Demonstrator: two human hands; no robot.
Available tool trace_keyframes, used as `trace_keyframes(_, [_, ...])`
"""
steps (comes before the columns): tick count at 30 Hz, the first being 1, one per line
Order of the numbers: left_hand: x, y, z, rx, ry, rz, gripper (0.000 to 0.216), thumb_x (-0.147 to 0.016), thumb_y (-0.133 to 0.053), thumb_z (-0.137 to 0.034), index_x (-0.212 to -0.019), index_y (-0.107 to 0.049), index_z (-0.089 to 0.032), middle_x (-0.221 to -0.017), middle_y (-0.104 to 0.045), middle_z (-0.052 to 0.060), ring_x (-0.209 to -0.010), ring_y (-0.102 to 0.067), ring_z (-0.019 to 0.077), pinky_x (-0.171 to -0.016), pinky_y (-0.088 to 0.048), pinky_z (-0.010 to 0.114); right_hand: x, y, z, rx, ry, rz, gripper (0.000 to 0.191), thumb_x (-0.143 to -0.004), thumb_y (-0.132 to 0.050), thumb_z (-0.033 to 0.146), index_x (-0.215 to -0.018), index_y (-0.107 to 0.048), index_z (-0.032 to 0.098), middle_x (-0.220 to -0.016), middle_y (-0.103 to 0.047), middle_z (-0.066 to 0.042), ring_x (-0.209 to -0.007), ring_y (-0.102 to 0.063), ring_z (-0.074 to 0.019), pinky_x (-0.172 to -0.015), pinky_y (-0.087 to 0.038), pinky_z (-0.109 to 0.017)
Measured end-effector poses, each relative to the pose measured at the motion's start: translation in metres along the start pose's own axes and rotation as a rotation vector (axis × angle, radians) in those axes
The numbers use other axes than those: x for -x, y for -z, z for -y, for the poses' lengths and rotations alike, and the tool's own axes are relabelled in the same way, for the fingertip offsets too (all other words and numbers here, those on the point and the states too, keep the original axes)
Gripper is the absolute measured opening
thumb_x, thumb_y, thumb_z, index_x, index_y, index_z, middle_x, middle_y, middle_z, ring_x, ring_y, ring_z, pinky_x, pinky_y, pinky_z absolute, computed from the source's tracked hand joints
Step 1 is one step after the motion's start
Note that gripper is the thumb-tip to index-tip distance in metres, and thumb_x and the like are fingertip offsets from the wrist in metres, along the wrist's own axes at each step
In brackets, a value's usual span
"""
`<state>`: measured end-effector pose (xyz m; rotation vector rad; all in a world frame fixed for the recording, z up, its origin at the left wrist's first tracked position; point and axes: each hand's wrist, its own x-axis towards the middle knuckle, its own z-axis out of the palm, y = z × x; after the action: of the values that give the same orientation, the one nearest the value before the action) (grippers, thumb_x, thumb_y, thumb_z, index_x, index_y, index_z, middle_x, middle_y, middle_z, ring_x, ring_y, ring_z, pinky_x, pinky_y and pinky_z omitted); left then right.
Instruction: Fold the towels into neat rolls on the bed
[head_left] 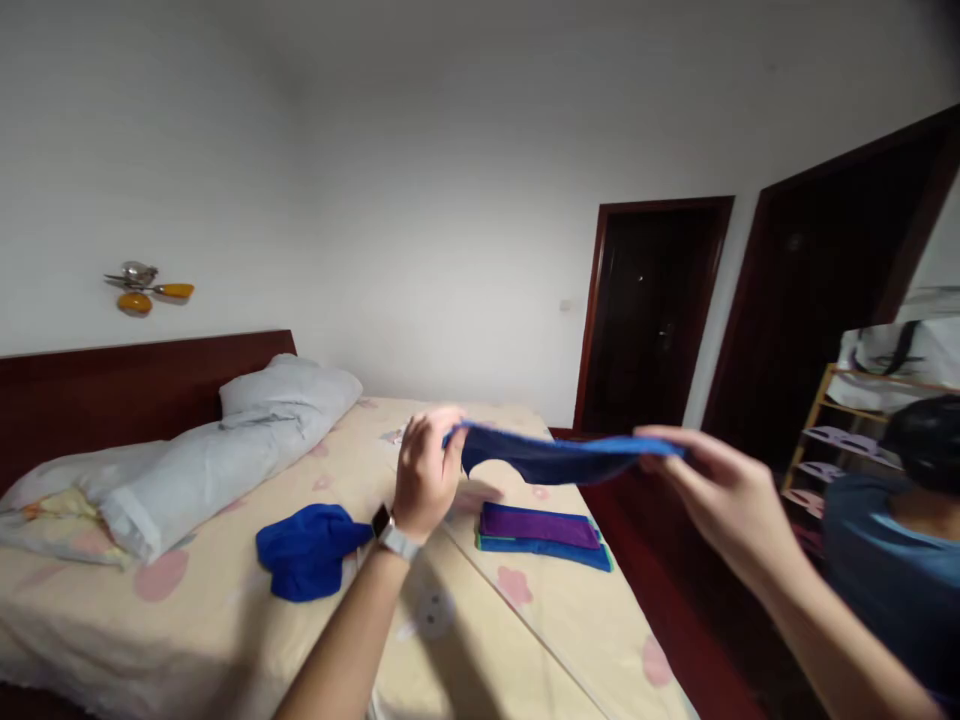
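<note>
A blue cloth (559,458) is stretched flat in the air above the bed (225,620). My left hand (426,478), with a watch on its wrist, pinches the cloth's left edge. My right hand (720,490) pinches its right edge. Below the cloth, on the bed's right side, lies a small stack of folded cloths (541,535), purple on top with blue and green under it. A crumpled blue cloth (309,550) lies on the bed just left of my left wrist.
Rolled grey bedding and pillows (225,450) lie along the dark wooden headboard (112,390). Two dark doorways (652,310) stand to the right. Another person in a blue top (900,560) is at the far right, before a wooden shelf (840,440).
</note>
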<state>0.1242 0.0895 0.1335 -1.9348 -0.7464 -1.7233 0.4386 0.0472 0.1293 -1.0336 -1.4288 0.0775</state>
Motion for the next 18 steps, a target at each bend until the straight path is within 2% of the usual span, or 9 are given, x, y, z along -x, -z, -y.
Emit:
trace_keyframes(2, [0.082,-0.009,0.005,0.018,0.141,0.058,0.016,-0.099,-0.050,-0.021,-0.111,-0.060,-0.024,-0.102,-0.070,0.007,-0.100,-0.065,0.0204,-0.090,-0.054,0.037,0.065,-0.010,-0.056,0.031,-0.113,0.140,0.034,-0.083,-0.063,0.050,-0.101,-0.075,0.023,-0.103,-0.074,-0.007,-0.097,-0.069,-0.0229,-0.091,-0.056,-0.033])
trace_keyframes(5, [0.222,-0.023,0.014,0.035,0.336,0.310,0.021,-0.099,-0.046,-0.021,-0.113,-0.061,-0.027,-0.100,-0.071,0.006,-0.097,-0.067,0.0205,-0.085,-0.057,0.035,0.174,-0.036,-0.148,0.062,-0.276,0.275,0.032,-0.079,-0.064,0.051,-0.092,-0.079,0.026,-0.100,-0.076,-0.007,-0.095,-0.072,-0.0262,-0.091,-0.058,-0.034])
trace_keyframes(7, [0.310,-0.028,0.016,0.000,0.380,0.464,0.022,-0.099,-0.045,-0.022,-0.109,-0.064,-0.025,-0.098,-0.072,0.006,-0.093,-0.069,0.0210,-0.082,-0.059,0.035,0.243,-0.055,-0.201,0.077,-0.369,0.316,0.033,-0.078,-0.062,0.053,-0.093,-0.080,0.029,-0.099,-0.077,-0.008,-0.095,-0.073,-0.0290,-0.086,-0.061,-0.036])
trace_keyframes(9, [0.376,-0.025,0.016,-0.034,0.380,0.627,0.020,-0.098,-0.047,-0.022,-0.095,-0.066,-0.026,-0.091,-0.072,0.003,-0.085,-0.070,0.0207,-0.076,-0.059,0.034,0.299,-0.069,-0.238,0.072,-0.422,0.336,0.033,-0.077,-0.060,0.057,-0.085,-0.081,0.033,-0.093,-0.078,-0.008,-0.090,-0.074,-0.0321,-0.081,-0.063,-0.040])
trace_keyframes(10, [0.397,-0.021,0.016,-0.029,0.375,0.714,0.020,-0.097,-0.048,-0.021,-0.092,-0.066,-0.026,-0.088,-0.072,0.002,-0.083,-0.069,0.0199,-0.075,-0.059,0.033,0.319,-0.073,-0.250,0.060,-0.439,0.383,0.030,-0.076,-0.060,0.057,-0.084,-0.080,0.036,-0.091,-0.078,-0.006,-0.089,-0.074,-0.0329,-0.080,-0.063,-0.041])
trace_keyframes(12, [0.418,-0.012,0.015,-0.013,0.402,0.824,0.020,-0.097,-0.048,-0.021,-0.089,-0.065,-0.026,-0.088,-0.072,0.001,-0.084,-0.069,0.0192,-0.078,-0.059,0.032,0.343,-0.073,-0.259,0.047,-0.465,0.454,0.024,-0.077,-0.060,0.054,-0.085,-0.079,0.041,-0.091,-0.078,-0.004,-0.090,-0.073,-0.0329,-0.081,-0.062,-0.042])
trace_keyframes(15, [0.414,-0.002,0.016,0.046,0.512,0.851,0.022,-0.099,-0.043,-0.027,-0.097,-0.065,-0.025,-0.100,-0.072,0.004,-0.098,-0.068,0.0195,-0.089,-0.057,0.033,0.348,-0.065,-0.250,0.055,-0.527,0.497,0.021,-0.081,-0.059,0.049,-0.089,-0.078,0.043,-0.097,-0.077,-0.002,-0.098,-0.071,-0.0314,-0.087,-0.059,-0.040])
trace_keyframes(18, [0.406,0.002,0.013,0.145,0.631,0.911,0.023,-0.100,-0.042,-0.030,-0.102,-0.064,-0.026,-0.107,-0.071,0.004,-0.106,-0.066,0.0188,-0.095,-0.054,0.033,0.341,-0.060,-0.241,0.065,-0.590,0.527,0.024,-0.080,-0.059,0.049,-0.087,-0.078,0.037,-0.097,-0.077,-0.003,-0.097,-0.071,-0.0313,-0.086,-0.058,-0.040])
